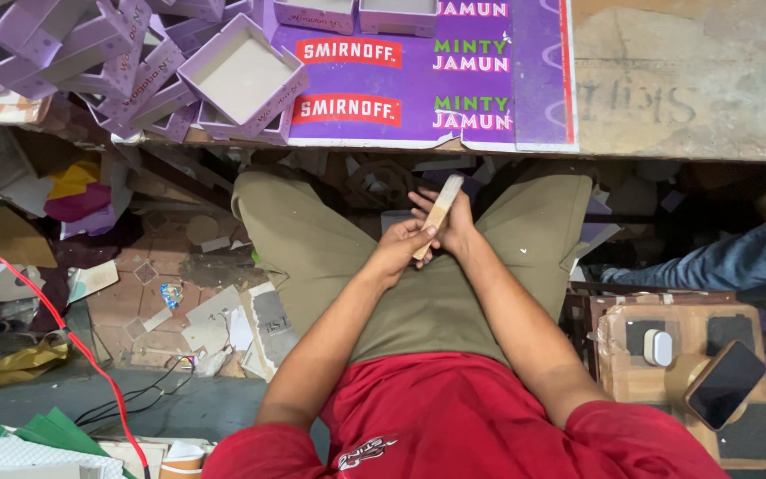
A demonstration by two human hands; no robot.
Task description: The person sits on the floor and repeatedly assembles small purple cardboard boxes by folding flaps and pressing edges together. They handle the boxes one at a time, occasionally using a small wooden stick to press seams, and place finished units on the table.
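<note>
My left hand (398, 250) and my right hand (450, 223) meet in my lap, below the edge of the worktable (684, 89). Both grip a flat, pale wooden stick (439, 213) that points up and to the right. The left hand's fingers pinch its lower end. My right hand lies behind and around its middle. I sit in olive trousers and a red shirt.
A heap of purple folded cardboard box trays (135, 62) covers the table's left, beside a purple printed sheet (454, 80). Paper scraps litter the floor (179, 302). A red cable (73, 341) runs at left. A phone (724, 383) rests on a stand at right. Another person's blue-trousered leg (738, 257) is at right.
</note>
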